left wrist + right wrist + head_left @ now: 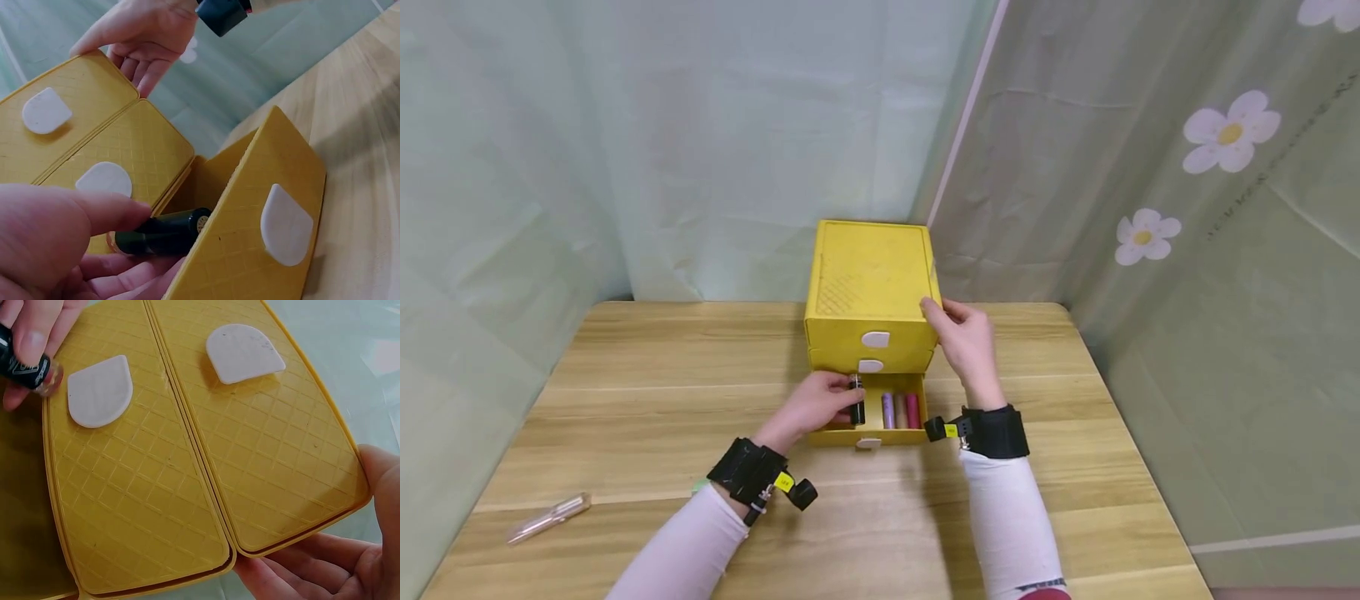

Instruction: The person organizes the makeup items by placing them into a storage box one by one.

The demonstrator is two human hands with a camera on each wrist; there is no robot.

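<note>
My left hand [820,404] pinches a black lipstick tube [857,405] between thumb and fingers, over the left part of the pulled-out bottom drawer [831,437]. One end of the tube is see-through and pinkish in the right wrist view, and the other carries a small round label in the left wrist view. Purple [888,410], brownish [901,411] and dark pink [913,410] tubes stand side by side in the drawer's right part. My right hand [966,337] grips the front right corner of the yellow drawer box [872,271], thumb at the top edge, fingers along the side.
Two closed drawers with white tabs [875,339] sit above the pulled-out one. A clear pinkish pen-like thing [550,517] lies at the wooden table's [662,367] front left. Something small and green [700,485] shows beside my left wrist. Curtains [760,150] hang behind.
</note>
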